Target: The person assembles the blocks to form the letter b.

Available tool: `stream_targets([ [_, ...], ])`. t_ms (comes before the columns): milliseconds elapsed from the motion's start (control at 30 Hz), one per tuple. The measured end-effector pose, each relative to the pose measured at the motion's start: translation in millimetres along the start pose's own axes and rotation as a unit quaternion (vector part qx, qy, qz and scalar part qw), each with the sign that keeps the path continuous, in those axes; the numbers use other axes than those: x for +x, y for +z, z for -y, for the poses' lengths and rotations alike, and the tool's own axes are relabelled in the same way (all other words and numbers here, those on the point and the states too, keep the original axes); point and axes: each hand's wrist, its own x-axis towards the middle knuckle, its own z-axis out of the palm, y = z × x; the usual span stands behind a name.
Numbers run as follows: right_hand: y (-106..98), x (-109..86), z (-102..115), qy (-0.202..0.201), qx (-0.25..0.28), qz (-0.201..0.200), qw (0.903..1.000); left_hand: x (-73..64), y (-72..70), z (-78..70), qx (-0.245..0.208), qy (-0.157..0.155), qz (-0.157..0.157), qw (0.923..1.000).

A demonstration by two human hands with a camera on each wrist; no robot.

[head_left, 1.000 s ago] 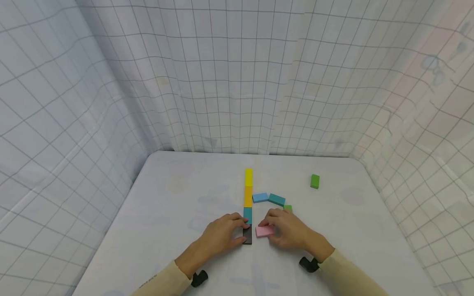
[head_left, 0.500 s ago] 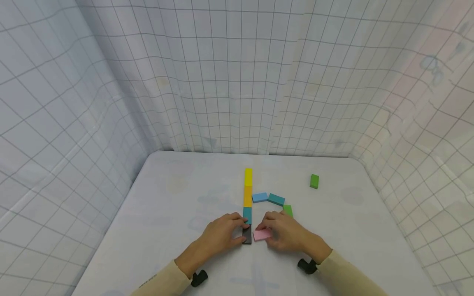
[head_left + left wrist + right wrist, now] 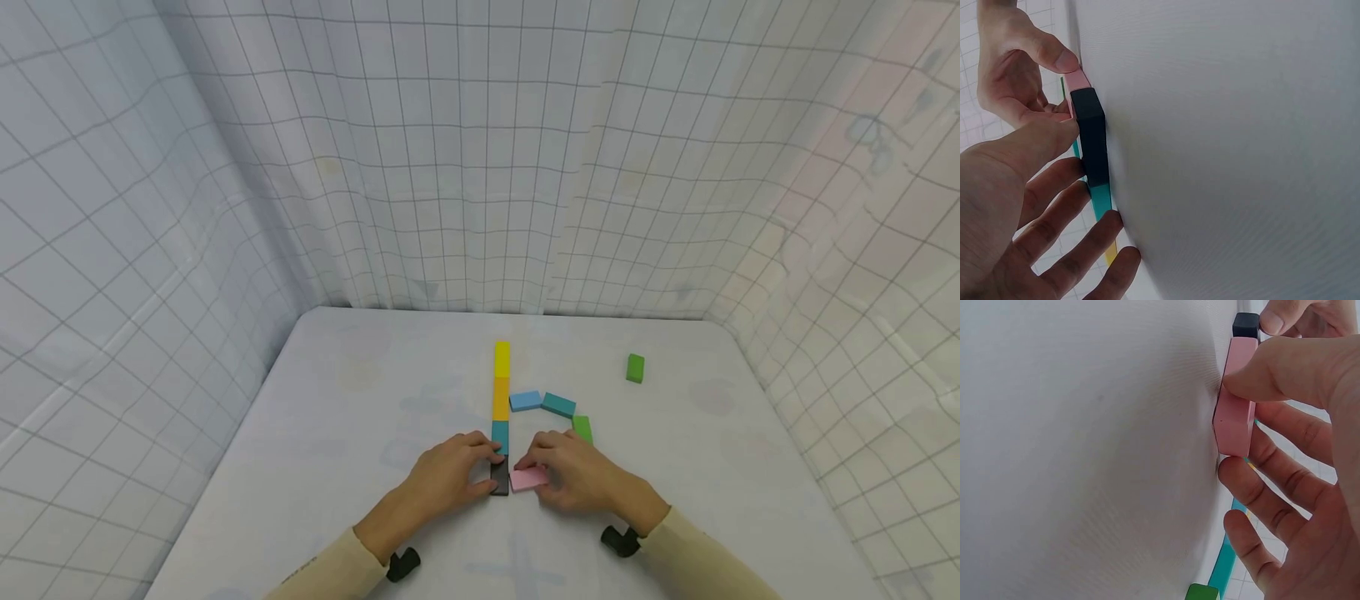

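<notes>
A pink block [image 3: 528, 478] lies flat on the table, pinched by my right hand [image 3: 581, 475] between thumb and fingers. In the right wrist view one end of the pink block [image 3: 1235, 419] sits right against the black block. My left hand [image 3: 453, 471] holds the black block [image 3: 502, 477], thumb near its front end and index finger near its far end. Beyond the black block a straight line continues with a teal block [image 3: 500, 432], an orange block [image 3: 501, 398] and a yellow block [image 3: 502, 358].
A light blue block [image 3: 525, 401], a darker teal block [image 3: 558, 405] and a green block [image 3: 582, 427] curve rightward from the line. Another green block [image 3: 635, 368] lies apart at the back right. Grid-patterned curtains [image 3: 480, 167] surround the white table [image 3: 360, 367].
My right hand has slid the pink block left and slightly toward me, up to the black block. More of the curved row's green block shows. My left hand has stayed in place.
</notes>
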Motion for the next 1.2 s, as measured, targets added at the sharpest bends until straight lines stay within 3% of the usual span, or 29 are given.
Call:
stream_targets([
  [700, 1.2, 0.1, -1.3, -0.013, 0.000, -0.012, 0.9998, 0.4, -1.7, 0.3, -0.008, 0.002, 0.001, 1.0000],
  [1000, -1.2, -0.3, 0.3, 0.006, 0.009, 0.005, 0.9999, 1.3, -2.2, 0.9, -0.009, 0.001, 0.002, 1.0000],
  [1200, -7.4, -2.3, -3.8, 0.012, -0.001, -0.005, 0.9999, 1.6, -2.3, 0.8, -0.008, -0.001, 0.004, 1.0000],
])
